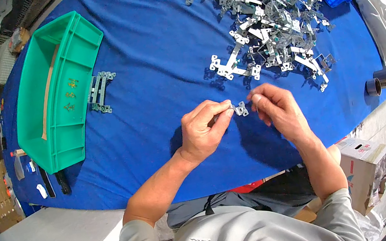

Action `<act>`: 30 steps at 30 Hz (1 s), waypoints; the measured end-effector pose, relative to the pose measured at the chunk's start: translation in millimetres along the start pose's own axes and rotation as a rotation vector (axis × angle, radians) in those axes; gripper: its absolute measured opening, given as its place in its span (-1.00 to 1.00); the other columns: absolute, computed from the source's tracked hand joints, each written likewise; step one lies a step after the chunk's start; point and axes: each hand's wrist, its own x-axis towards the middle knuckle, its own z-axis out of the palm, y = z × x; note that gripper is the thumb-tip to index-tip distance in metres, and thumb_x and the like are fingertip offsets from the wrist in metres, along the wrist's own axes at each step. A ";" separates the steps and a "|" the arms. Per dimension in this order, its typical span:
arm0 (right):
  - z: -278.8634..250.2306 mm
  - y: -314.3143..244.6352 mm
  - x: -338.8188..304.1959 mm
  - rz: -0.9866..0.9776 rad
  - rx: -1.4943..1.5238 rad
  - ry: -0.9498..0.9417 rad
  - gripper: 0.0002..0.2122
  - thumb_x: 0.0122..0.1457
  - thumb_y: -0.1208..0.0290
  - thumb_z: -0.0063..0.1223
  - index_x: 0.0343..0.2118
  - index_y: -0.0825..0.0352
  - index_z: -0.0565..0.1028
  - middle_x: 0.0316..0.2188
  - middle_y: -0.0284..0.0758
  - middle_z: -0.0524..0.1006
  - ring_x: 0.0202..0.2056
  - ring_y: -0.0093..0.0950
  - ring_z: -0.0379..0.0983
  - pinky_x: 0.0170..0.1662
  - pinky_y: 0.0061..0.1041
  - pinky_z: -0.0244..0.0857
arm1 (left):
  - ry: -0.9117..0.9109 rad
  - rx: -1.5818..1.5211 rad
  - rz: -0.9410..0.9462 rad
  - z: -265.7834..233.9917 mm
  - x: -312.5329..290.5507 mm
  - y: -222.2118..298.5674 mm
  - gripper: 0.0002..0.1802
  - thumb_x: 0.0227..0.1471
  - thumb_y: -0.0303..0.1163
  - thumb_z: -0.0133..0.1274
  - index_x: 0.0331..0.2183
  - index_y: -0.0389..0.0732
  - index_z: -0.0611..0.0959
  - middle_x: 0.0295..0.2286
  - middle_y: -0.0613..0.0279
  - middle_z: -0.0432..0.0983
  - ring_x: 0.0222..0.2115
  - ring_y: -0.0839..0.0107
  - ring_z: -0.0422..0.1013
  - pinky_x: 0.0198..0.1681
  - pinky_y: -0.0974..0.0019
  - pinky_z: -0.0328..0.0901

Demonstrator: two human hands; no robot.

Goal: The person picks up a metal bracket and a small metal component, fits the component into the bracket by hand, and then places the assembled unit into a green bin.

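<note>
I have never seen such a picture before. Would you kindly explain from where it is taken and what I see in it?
There is no machine here, only a person's bare hands. The one picture comes from a wide camera worn on the head, looking down, so edges look curved. A blue cloth covers the work surface. On it lie a green bin at left and a heap of metal brackets at upper right. The left hand pinches a small metal piece. The right hand is close by; whether it holds anything is unclear.
</note>
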 end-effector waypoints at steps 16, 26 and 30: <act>7.5 1.9 -0.9 -0.039 -0.202 -0.125 -0.82 0.34 0.38 -0.02 -0.29 0.39 0.51 -0.53 -0.45 0.48 -0.54 -0.66 0.35 -0.47 -0.60 0.27 | -0.023 -0.084 -0.117 -2.5 -0.2 -1.1 -0.85 0.04 -0.59 0.22 -0.27 -0.36 0.70 -0.45 0.19 0.61 -0.52 0.59 0.45 -0.48 0.48 0.30; 8.9 7.1 0.2 -0.021 -0.166 -0.095 -0.83 0.36 0.40 -0.05 -0.22 0.40 0.51 -0.49 -0.42 0.50 -0.49 -0.65 0.41 -0.40 -0.57 0.38 | -0.051 -0.096 -0.122 -1.9 0.0 -1.2 -0.86 0.05 -0.57 0.23 -0.28 -0.34 0.70 -0.46 0.20 0.61 -0.54 0.62 0.43 -0.51 0.50 0.28; 9.0 8.4 3.4 -0.019 0.080 -0.098 -0.83 0.37 0.39 -0.05 -0.21 0.40 0.52 -0.46 -0.42 0.50 -0.45 -0.65 0.43 -0.35 -0.57 0.42 | -0.049 -0.078 -0.102 -1.2 1.6 -0.6 -0.86 0.04 -0.57 0.23 -0.28 -0.33 0.70 -0.47 0.20 0.61 -0.56 0.62 0.42 -0.53 0.49 0.28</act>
